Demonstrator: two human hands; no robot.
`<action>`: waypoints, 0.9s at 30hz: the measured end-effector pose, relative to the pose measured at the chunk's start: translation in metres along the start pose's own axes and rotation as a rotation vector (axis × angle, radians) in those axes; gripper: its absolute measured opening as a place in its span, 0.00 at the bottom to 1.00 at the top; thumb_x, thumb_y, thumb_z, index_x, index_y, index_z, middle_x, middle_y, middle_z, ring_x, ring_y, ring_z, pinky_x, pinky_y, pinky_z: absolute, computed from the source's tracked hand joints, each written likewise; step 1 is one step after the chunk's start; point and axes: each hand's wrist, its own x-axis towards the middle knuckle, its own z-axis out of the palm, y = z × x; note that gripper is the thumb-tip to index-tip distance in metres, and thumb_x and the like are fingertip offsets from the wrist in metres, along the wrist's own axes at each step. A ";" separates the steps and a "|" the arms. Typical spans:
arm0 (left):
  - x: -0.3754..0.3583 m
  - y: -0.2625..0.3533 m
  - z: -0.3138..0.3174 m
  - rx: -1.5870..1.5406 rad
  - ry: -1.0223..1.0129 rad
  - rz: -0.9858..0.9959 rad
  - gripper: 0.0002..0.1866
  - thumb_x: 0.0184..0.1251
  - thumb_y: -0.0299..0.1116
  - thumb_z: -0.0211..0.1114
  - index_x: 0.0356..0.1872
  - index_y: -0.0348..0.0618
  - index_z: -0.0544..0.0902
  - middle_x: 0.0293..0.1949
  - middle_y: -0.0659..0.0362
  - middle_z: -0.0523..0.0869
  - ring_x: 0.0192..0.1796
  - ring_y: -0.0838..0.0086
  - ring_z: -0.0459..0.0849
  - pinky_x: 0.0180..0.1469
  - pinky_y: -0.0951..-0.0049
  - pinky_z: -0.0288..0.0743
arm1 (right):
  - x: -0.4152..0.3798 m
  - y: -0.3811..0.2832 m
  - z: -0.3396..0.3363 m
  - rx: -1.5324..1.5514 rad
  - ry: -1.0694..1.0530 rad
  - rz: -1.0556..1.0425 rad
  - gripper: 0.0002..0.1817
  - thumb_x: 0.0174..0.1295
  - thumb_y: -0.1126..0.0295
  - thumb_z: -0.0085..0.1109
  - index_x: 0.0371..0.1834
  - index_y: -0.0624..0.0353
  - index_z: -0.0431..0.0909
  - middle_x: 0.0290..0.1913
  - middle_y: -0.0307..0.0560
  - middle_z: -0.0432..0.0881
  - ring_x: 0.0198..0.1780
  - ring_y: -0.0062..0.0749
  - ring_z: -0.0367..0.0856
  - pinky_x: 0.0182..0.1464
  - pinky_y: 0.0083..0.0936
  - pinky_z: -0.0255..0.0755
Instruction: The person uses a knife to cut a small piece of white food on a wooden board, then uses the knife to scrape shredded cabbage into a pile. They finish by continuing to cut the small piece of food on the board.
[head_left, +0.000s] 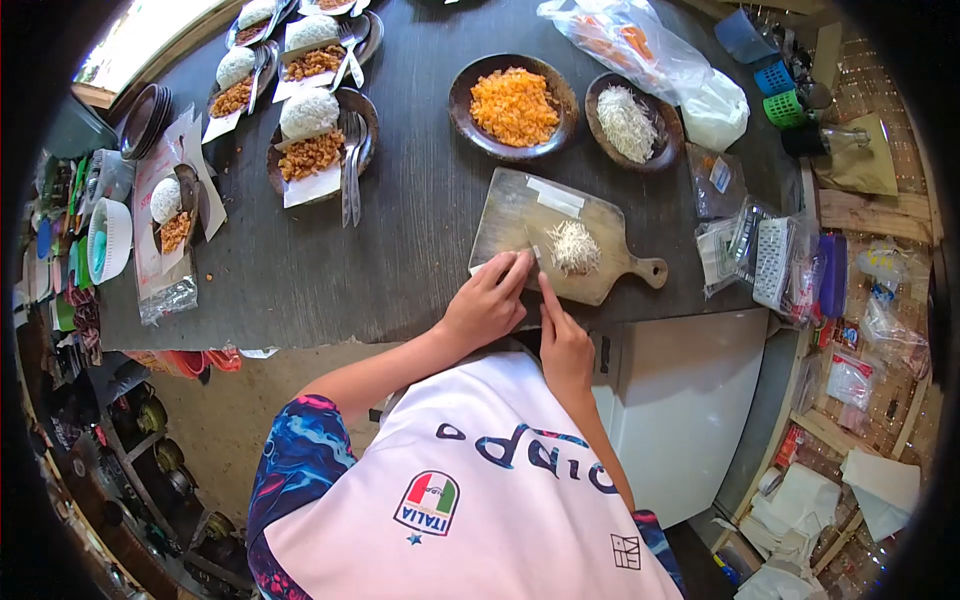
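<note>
My left hand has its fingers bunched on a pale white vegetable piece, pressing it to the wooden cutting board. Beside it, my right hand is closed with the index finger stretched forward, on what looks like a knife; the handle is hidden and little of the blade shows. A heap of thin white shreds lies to the right on the board. Behind it rests a flat white slab. Beyond the board stand a brown plate of chopped orange vegetable and a plate of white shreds.
Several plates with rice, brown food and cutlery stand at the back left. A plastic bag with orange pieces lies at the back right. Plastic packs crowd the table's right edge. A white appliance stands below.
</note>
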 end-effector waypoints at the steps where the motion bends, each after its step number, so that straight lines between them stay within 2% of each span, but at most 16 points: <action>1: 0.001 -0.002 -0.002 -0.006 -0.003 -0.002 0.36 0.61 0.35 0.65 0.70 0.23 0.78 0.74 0.48 0.75 0.75 0.59 0.73 0.79 0.63 0.70 | 0.005 -0.002 0.001 -0.002 0.004 -0.005 0.31 0.81 0.63 0.57 0.85 0.22 0.67 0.29 0.49 0.85 0.30 0.47 0.88 0.32 0.44 0.79; 7: 0.003 -0.004 -0.003 0.038 0.002 0.025 0.36 0.61 0.34 0.65 0.71 0.22 0.77 0.73 0.46 0.75 0.75 0.58 0.73 0.79 0.62 0.70 | -0.027 0.004 -0.011 -0.010 -0.026 0.049 0.33 0.80 0.63 0.59 0.84 0.21 0.67 0.30 0.48 0.86 0.30 0.47 0.88 0.31 0.44 0.79; 10: 0.003 -0.005 -0.007 -0.018 0.016 0.026 0.37 0.61 0.34 0.65 0.70 0.20 0.77 0.72 0.46 0.75 0.75 0.57 0.73 0.78 0.63 0.71 | -0.017 -0.004 -0.018 0.083 -0.103 0.103 0.31 0.80 0.68 0.59 0.83 0.26 0.71 0.40 0.56 0.91 0.38 0.53 0.91 0.40 0.44 0.81; 14: 0.004 -0.004 -0.005 0.024 0.015 0.019 0.38 0.60 0.35 0.66 0.70 0.20 0.76 0.72 0.45 0.76 0.75 0.57 0.73 0.79 0.63 0.71 | -0.011 -0.005 -0.011 -0.034 -0.081 0.080 0.31 0.80 0.68 0.59 0.83 0.26 0.70 0.40 0.55 0.91 0.39 0.54 0.90 0.40 0.45 0.82; 18: 0.000 -0.003 -0.003 0.014 0.016 0.026 0.38 0.60 0.35 0.66 0.71 0.20 0.76 0.72 0.45 0.76 0.76 0.57 0.73 0.79 0.62 0.70 | 0.006 -0.013 -0.005 -0.016 -0.078 0.095 0.30 0.80 0.67 0.59 0.83 0.25 0.71 0.42 0.55 0.91 0.40 0.54 0.91 0.41 0.45 0.82; 21: 0.002 -0.005 -0.006 0.011 0.016 0.022 0.38 0.60 0.35 0.67 0.71 0.20 0.76 0.72 0.45 0.76 0.76 0.56 0.73 0.79 0.62 0.70 | -0.022 0.004 0.001 0.008 0.029 0.002 0.32 0.80 0.65 0.59 0.84 0.23 0.68 0.28 0.47 0.83 0.28 0.45 0.86 0.31 0.43 0.79; 27: -0.001 -0.003 -0.009 -0.050 0.015 0.001 0.37 0.60 0.33 0.67 0.71 0.21 0.76 0.72 0.45 0.76 0.76 0.56 0.73 0.79 0.62 0.71 | -0.020 0.006 -0.004 0.055 0.049 -0.034 0.33 0.79 0.65 0.60 0.84 0.21 0.68 0.29 0.47 0.84 0.28 0.46 0.86 0.31 0.44 0.79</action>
